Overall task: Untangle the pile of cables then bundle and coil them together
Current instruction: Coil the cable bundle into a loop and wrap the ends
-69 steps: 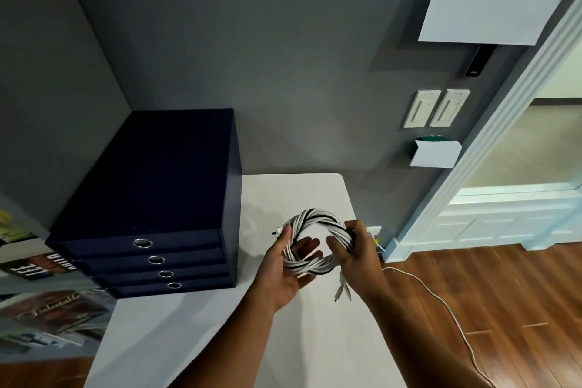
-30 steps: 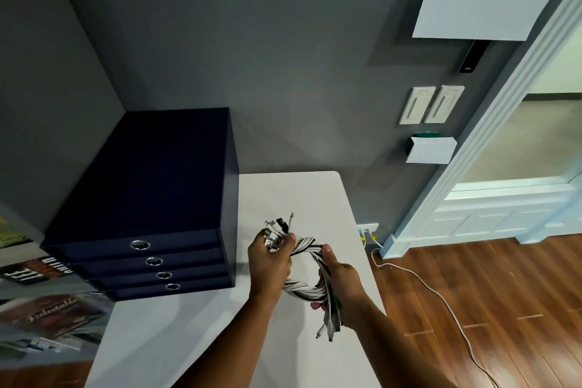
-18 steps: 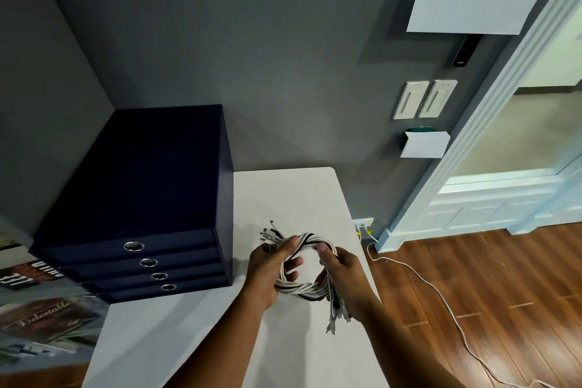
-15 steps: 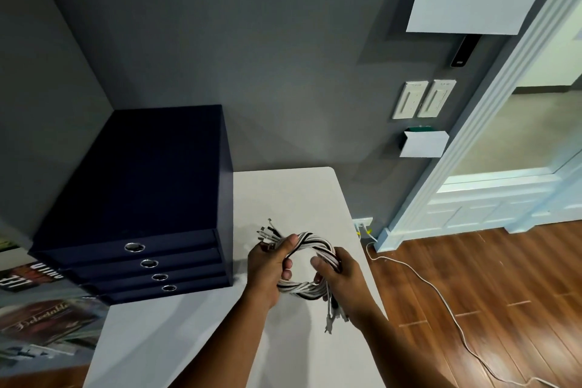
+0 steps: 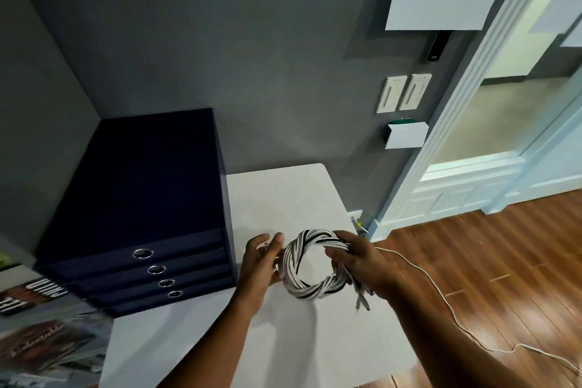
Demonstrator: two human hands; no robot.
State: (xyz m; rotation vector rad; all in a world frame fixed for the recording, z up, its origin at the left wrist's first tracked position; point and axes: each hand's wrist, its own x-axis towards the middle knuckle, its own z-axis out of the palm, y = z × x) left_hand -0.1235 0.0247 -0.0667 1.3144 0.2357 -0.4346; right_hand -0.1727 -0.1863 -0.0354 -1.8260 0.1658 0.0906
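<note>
- Head view: a coil of cables (image 5: pixel 315 290), white and black strands twisted together into a round ring with an open middle, is held up over the right part of the white surface (image 5: pixel 283 198).
- The right hand (image 5: pixel 362 264) grips the ring's right side. Its fingers (image 5: pixel 344 238) are curled over the top of the strands and its thumb reaches toward the open middle.
- A bunch of loose cable ends (image 5: pixel 362 298) hangs down below the right hand. They are blurred, so the plugs cannot be told apart.
- The left hand (image 5: pixel 261 261) lies against the ring's left side, back toward the camera. Its fingers are fairly straight and point up, and the thumb touches the strands. Whether its palm holds any cable ends cannot be seen.
- A dark blue drawer box (image 5: pixel 141 192) with four drawers, each with a round metal pull, stands on the left part of the surface, against the grey wall.
- Two light switches (image 5: pixel 404 93) sit on the wall to the right, with a small white holder (image 5: pixel 406 135) just below them.
- A thin white cord (image 5: pixel 441 299) trails across the wooden floor (image 5: pixel 504 261) from a wall outlet (image 5: pixel 356 216) near the surface's far right corner.
- Magazines (image 5: pixel 37 340) lie at the lower left.
</note>
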